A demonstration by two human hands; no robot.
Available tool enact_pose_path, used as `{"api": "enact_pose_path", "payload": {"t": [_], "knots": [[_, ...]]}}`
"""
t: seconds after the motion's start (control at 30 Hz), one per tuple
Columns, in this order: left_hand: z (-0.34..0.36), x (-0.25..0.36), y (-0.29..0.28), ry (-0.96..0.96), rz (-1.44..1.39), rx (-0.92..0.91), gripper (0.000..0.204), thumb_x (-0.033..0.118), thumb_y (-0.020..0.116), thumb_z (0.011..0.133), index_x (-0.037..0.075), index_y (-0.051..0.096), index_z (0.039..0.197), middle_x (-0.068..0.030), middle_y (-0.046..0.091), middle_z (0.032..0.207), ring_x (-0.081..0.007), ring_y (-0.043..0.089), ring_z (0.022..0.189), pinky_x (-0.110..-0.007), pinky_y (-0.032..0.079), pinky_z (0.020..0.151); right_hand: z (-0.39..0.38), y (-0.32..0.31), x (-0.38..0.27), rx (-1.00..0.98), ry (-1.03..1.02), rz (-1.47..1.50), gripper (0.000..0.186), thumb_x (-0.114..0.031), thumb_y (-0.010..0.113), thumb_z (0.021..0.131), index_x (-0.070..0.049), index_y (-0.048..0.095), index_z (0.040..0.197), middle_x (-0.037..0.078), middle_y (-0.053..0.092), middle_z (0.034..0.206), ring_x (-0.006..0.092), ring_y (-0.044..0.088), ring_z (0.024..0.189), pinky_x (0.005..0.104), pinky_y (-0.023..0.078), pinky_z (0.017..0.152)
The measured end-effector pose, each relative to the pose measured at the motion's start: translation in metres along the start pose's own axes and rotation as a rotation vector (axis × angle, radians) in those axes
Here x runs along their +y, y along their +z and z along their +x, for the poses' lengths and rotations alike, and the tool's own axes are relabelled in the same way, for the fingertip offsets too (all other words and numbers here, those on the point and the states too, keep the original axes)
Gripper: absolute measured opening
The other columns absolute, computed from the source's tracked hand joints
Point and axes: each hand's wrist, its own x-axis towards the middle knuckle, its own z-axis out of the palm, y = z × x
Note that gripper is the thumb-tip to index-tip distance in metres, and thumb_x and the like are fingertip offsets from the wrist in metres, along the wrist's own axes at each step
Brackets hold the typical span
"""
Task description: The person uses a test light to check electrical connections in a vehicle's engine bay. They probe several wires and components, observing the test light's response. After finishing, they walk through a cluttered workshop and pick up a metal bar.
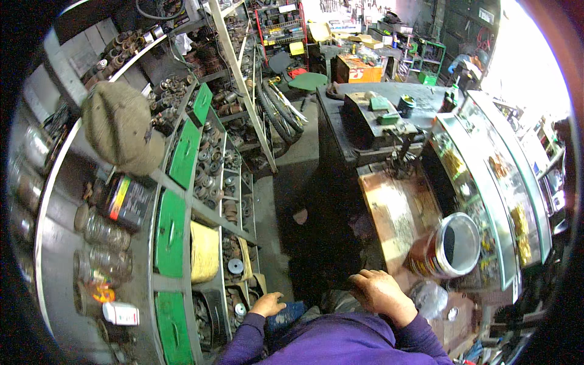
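Note:
My left hand (268,304) is low in front of me, beside the blue cloth of my trousers, near the parts shelf on the left. Its fingers are loosely apart and nothing shows in them. Back upward, my right hand (382,294) hovers at the front of my body with its fingers loosely bent. No object is visible in it, though its palm is hidden. Closest to that hand are a clear plastic bag (429,299) and a reddish-brown bucket (423,254) with a pale rim, standing by the wooden top (395,210).
On the left, a rack has green drawers (170,233), metal parts (210,161), glass jars (100,228) and a brown cap (121,128). A glass display case (508,201) curves along the right. A dark workbench (337,125) stands ahead, past the shadowed floor (316,225). Someone bends over (468,64) far right.

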Motion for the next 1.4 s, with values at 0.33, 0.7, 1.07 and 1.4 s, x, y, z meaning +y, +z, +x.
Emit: {"api": "enact_pose_path", "payload": {"t": [0.33, 0.7, 1.07, 1.4], "knots": [[0.144, -0.059, -0.047, -0.385, -0.433, -0.043, 0.041, 0.030, 0.072, 0.093, 0.004, 0.070, 0.124, -0.0127, 0.075, 0.107, -0.0240, 0.072, 0.092, -0.036, 0.056, 0.080, 0.219, -0.037, 0.098, 0.031, 0.039, -0.039, 0.048, -0.021, 0.073, 0.080, -0.008, 0.064, 0.125, 0.019, 0.067, 0.114, 0.0365, 0.066, 0.108, 0.0467, 0.054, 0.093], [0.336, -0.152, -0.209, -0.358, -0.588, 0.155, 0.028, 0.025, 0.070, 0.089, 0.001, 0.076, 0.102, -0.0124, 0.076, 0.094, -0.0236, 0.072, 0.078, -0.038, 0.057, 0.073, 0.417, -0.072, 0.143, 0.019, -0.150, 0.128, 0.040, -0.032, 0.068, 0.093, -0.002, 0.065, 0.119, 0.018, 0.067, 0.107, 0.0394, 0.066, 0.099, 0.0472, 0.055, 0.084], [0.560, -0.098, -0.425, -0.295, -0.559, 0.047, 0.034, 0.022, 0.072, 0.090, -0.001, 0.073, 0.114, -0.0169, 0.076, 0.103, -0.0256, 0.073, 0.089, -0.036, 0.058, 0.079, 0.522, -0.187, 0.166, 0.302, 0.108, 0.629, 0.030, -0.021, 0.071, 0.092, 0.000, 0.067, 0.114, 0.019, 0.070, 0.105, 0.0394, 0.068, 0.097, 0.0436, 0.056, 0.087], [0.703, 0.000, -0.517, 0.017, 0.029, 0.004, 0.047, 0.039, 0.068, 0.087, 0.003, 0.073, 0.116, -0.0189, 0.072, 0.120, -0.0354, 0.065, 0.116, -0.042, 0.049, 0.102, 0.622, -0.232, 0.237, 0.409, 0.322, 0.730, 0.024, -0.012, 0.073, 0.086, 0.000, 0.070, 0.106, 0.019, 0.071, 0.097, 0.0381, 0.070, 0.092, 0.0408, 0.055, 0.085]]}}
